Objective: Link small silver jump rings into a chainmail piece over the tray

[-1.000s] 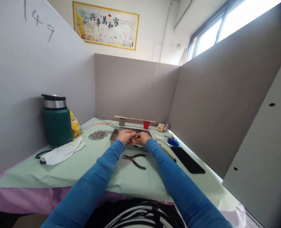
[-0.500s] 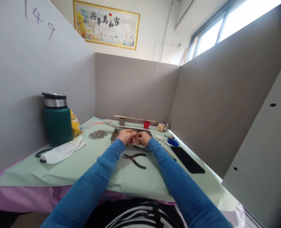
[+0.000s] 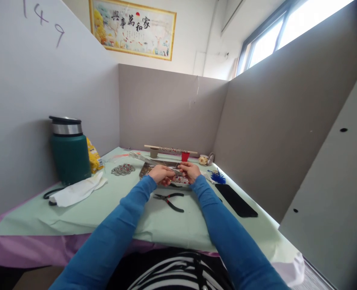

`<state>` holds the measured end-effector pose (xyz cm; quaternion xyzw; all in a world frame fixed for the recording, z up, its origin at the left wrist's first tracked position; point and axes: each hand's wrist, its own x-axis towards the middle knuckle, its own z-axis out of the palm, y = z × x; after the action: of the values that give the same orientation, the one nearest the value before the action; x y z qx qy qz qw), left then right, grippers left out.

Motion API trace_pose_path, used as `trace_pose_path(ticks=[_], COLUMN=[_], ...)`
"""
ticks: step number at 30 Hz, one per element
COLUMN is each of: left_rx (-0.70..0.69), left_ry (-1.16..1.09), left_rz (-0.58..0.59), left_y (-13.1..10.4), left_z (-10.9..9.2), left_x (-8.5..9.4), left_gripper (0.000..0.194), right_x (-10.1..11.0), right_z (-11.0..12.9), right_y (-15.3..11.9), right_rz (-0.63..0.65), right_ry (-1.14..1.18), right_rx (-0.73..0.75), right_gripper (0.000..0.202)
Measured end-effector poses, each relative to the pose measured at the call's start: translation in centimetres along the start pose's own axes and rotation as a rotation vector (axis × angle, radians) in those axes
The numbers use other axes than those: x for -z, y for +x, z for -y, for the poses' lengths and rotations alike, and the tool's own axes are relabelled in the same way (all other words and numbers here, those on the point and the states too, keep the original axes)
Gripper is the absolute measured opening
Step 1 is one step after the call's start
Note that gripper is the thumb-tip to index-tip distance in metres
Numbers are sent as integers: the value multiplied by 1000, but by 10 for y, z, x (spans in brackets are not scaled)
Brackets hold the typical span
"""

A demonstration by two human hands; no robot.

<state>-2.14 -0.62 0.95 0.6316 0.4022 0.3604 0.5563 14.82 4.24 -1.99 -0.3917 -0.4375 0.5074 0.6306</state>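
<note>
Both my hands are held over a metal tray (image 3: pixel 144 171) of small red and silvery beads (image 3: pixel 182 179). My left hand (image 3: pixel 161 174) is closed, thumb and fingers pinched on thin silvery wire (image 3: pixel 177 171) that shows between the hands. My right hand (image 3: pixel 191 170) pinches at the same place from the other side, with fingertips raised a little above the tray. Any beads on the wire are too small to make out. Pliers with black handles (image 3: pixel 174 201) lie with jaws apart on the cloth in front of the tray.
Behind the tray a beaded stick (image 3: pixel 169 150) rests across a grey cup (image 3: pixel 154 153) and a red cup (image 3: pixel 185 156). Left are a beaded coil (image 3: pixel 123 169), white cloth (image 3: pixel 78 191) and green flask (image 3: pixel 70 155). A blue tassel (image 3: pixel 217 176) and black phone-like slab (image 3: pixel 236 200) lie right.
My right hand has moved right and slightly up, opening a gap between the hands. More beads in the tray now show. The view has shifted slightly.
</note>
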Motion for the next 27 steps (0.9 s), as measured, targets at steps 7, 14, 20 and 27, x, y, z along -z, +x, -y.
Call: trace_pose_path(ticks=[7,14,20,27], left_rx=[63,97,98,94], left_ry=[11,63,41,47], left_rz=[123,106,108,114], left_y=[-3,-3,-3,-5], left_z=[-1,-1,-1,-3], left_x=[-3,-4,-3,-4], left_gripper=[20,16,16,17], right_x=[6,6,6,5], right_z=[9,12,12,13], right_y=[-2,-6,-7,-7], right_rz=[17,32,13,-1], right_ry=[281,319,322,306], right_rx=[-58,-47,-30,-26], right_gripper=[14,17,18,19])
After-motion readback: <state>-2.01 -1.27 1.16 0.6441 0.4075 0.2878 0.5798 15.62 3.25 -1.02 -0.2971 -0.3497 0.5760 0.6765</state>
